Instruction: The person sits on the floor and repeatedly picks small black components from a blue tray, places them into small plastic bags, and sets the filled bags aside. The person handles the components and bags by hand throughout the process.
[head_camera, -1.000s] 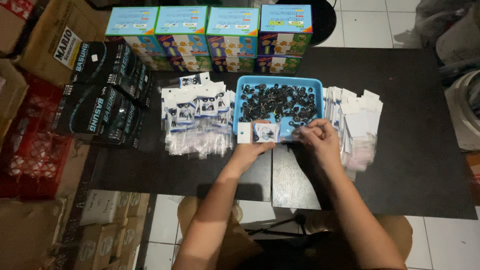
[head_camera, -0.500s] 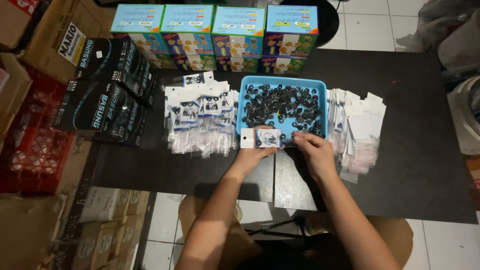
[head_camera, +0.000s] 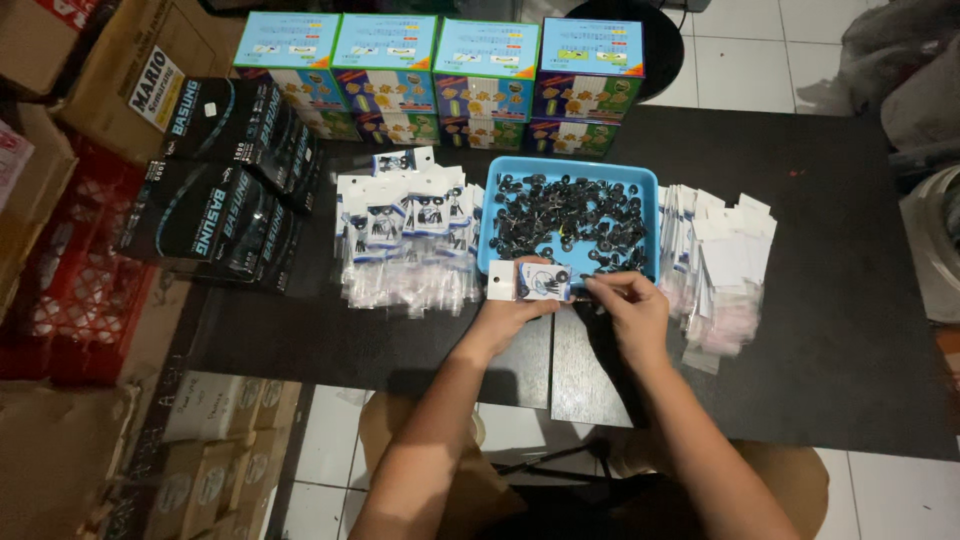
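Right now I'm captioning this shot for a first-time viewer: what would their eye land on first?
Probably the blue tray mid-table, heaped with small black parts. Just in front of it, the left hand holds a small clear packet with a white card while the right hand pinches at the packet's edge. Piles of filled packets lie left of the tray, empty ones right, and colourful boxes line the far edge.

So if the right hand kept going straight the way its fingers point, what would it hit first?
The right hand points left toward the small packet held in the left hand. It would meet that packet first; its fingertips look to be already at its edge, though contact is hard to confirm.
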